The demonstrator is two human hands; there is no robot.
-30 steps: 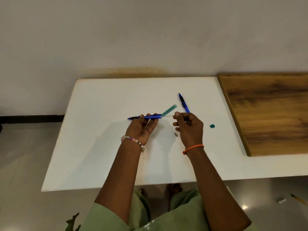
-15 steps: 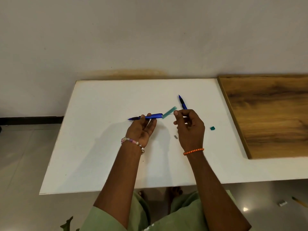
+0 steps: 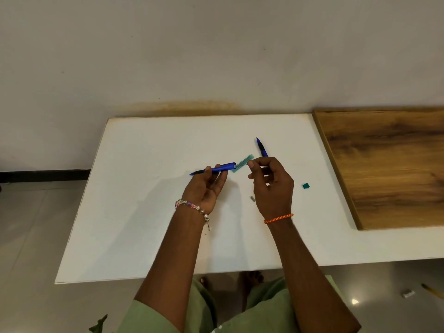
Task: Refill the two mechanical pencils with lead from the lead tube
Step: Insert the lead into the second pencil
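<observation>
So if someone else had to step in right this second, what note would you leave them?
Left hand holds a blue pencil level above the white table, back end open.
Right hand pinches near that end, seemingly feeding a lead too thin to make out.
Lead tube lies uncapped behind; its green cap and a small grey piece lie apart.
Second pencil lies untouched.
Left: finish this one, close it, refill the other.

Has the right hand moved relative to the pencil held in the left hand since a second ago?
Yes. The right hand has closed in leftward toward the open end of the held pencil, judged against the lead tube lying on the table.
</observation>
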